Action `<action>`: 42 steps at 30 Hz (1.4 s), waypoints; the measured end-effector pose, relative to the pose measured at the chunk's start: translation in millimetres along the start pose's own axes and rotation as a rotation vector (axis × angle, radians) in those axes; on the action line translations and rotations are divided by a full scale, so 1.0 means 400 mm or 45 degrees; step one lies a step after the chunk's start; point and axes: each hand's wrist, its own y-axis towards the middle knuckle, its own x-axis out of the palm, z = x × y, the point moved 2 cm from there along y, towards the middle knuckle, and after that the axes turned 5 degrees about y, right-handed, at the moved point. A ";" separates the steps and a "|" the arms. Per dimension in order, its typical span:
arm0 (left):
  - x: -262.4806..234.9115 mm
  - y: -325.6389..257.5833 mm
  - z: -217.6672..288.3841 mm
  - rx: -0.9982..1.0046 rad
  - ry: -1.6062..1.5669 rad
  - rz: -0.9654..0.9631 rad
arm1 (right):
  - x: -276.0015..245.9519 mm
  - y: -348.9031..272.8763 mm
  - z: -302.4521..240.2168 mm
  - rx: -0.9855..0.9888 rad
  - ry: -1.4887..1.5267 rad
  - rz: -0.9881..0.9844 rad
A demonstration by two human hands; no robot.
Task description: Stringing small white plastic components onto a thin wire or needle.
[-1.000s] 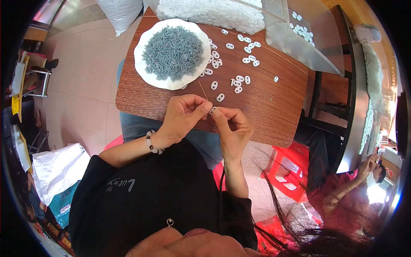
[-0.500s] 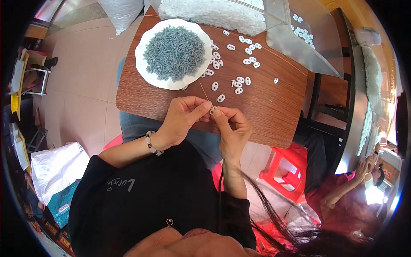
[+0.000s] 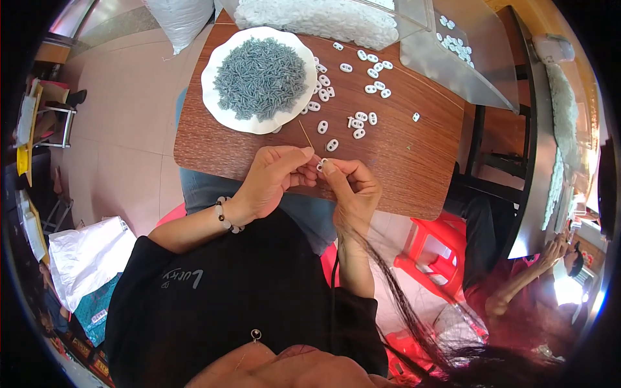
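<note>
My left hand (image 3: 278, 178) is closed, thumb and forefinger pinching a thin brass-coloured rod (image 3: 305, 134) that sticks up toward the plate. In my right hand (image 3: 352, 187), thumb and fingertips grip a small white oval piece with two holes (image 3: 321, 165), facing my left fingertips. Both hands are close together over the near edge of the brown wooden table (image 3: 414, 171). Beyond the left hand stands a white scalloped plate (image 3: 210, 97) heaped with small grey-blue spring-like pieces (image 3: 262, 77). More white two-hole pieces (image 3: 332, 145) are scattered beyond my hands.
At the back of the table a clear bin (image 3: 414, 16) holds a pile of white pieces. A grey tray (image 3: 446, 77) with several white pieces stands at the back right. A red plastic stool (image 3: 424, 252) is to the right, and another person (image 3: 517, 291) works farther right.
My left thumb and forefinger have drawn slightly back from the white piece, and the other left fingers have spread a little. The right hand keeps its grip on the piece.
</note>
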 end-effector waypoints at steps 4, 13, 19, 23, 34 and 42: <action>-0.005 -0.005 -0.001 0.011 0.067 0.013 | 0.005 -0.004 -0.005 0.008 -0.069 -0.016; -0.002 -0.004 -0.003 0.004 0.069 0.029 | 0.003 -0.001 -0.004 -0.032 -0.075 -0.029; 0.020 0.008 0.059 0.092 0.412 0.057 | -0.024 -0.010 -0.043 -0.042 -0.044 0.083; 0.068 0.097 0.169 0.533 1.391 -0.050 | -0.079 -0.018 -0.059 -0.122 -0.060 0.146; 0.186 0.473 0.172 1.069 2.259 -0.299 | -0.145 -0.072 -0.051 -0.176 0.047 0.195; 0.172 0.460 0.133 1.120 2.448 -0.300 | -0.152 -0.077 -0.052 -0.164 0.090 0.197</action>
